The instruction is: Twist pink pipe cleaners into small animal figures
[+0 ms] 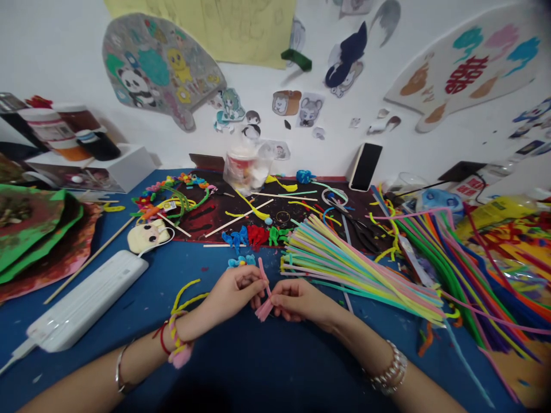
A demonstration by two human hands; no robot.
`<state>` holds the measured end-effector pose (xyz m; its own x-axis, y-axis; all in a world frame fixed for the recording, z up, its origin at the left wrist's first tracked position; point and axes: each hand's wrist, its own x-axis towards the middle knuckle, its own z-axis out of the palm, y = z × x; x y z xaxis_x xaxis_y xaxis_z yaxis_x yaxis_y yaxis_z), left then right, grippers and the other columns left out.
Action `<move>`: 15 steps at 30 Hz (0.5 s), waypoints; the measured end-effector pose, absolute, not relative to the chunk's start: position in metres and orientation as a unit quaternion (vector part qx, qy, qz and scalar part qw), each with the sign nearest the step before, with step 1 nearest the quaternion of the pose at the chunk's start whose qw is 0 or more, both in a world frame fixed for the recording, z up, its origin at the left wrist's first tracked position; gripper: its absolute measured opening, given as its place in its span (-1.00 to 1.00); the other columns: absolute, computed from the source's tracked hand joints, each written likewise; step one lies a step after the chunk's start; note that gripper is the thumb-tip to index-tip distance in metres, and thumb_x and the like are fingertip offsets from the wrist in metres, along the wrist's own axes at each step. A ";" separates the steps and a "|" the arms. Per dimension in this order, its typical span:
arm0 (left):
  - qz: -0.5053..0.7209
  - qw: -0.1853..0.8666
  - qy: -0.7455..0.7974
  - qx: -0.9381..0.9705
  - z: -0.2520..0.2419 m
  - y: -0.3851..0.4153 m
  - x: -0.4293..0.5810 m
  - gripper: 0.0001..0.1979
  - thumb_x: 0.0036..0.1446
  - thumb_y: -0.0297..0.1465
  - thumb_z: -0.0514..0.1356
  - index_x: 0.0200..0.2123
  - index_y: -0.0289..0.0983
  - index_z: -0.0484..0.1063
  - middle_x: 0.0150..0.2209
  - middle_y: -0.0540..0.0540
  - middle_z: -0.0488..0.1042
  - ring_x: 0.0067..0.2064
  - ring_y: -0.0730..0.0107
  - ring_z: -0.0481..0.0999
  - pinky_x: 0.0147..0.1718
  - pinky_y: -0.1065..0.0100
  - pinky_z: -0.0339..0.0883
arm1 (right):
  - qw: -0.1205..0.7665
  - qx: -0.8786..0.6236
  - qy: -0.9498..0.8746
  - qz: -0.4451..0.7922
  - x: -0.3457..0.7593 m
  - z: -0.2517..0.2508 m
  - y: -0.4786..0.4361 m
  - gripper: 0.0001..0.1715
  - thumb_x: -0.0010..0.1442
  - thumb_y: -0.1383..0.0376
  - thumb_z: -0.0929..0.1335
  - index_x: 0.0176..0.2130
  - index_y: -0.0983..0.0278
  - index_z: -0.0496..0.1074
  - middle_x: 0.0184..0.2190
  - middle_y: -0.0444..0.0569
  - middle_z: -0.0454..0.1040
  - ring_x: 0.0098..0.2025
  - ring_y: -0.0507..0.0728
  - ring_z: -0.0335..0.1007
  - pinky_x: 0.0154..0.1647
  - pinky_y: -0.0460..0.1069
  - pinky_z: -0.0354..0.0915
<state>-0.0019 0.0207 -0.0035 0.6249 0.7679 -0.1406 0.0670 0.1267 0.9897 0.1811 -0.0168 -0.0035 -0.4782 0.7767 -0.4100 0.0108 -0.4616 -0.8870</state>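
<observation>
In the head view, the left hand [239, 289] was half curled, its thumb and fingers pinching the pink pipe-cleaner piece [264, 310], and the right hand [299, 299] pinched the same piece near its fanned strands. The piece was between both hands, over the blue table [181, 261]. If one pinch became loose, the strands could perhaps spread; a careless right wrist might push the pastel bundle [357, 267] just beside it

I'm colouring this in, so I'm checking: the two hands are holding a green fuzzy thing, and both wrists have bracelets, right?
Almost: the fuzzy thing held by the left hand and right hand is pink, not green, as the head view shows. The bracelets are right.
</observation>
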 end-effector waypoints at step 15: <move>0.267 0.656 0.346 0.615 0.004 0.018 -0.001 -0.78 0.11 -0.26 0.13 -0.38 -0.33 0.31 -0.53 0.03 0.42 -0.60 0.52 0.42 -0.60 0.46 0.33 | 0.294 -0.445 -0.476 0.699 0.173 -0.006 -0.019 -0.56 -0.03 0.00 0.38 -0.45 0.33 0.31 -0.62 -0.21 0.29 -0.64 -0.10 0.03 -0.64 -0.16 -0.09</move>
<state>-0.0013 0.0177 0.0044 0.6179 0.7760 -0.1265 0.0765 0.1008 0.9920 0.1730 -0.0187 -0.0057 -0.4304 0.8355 -0.3417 0.0124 -0.3731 -0.9277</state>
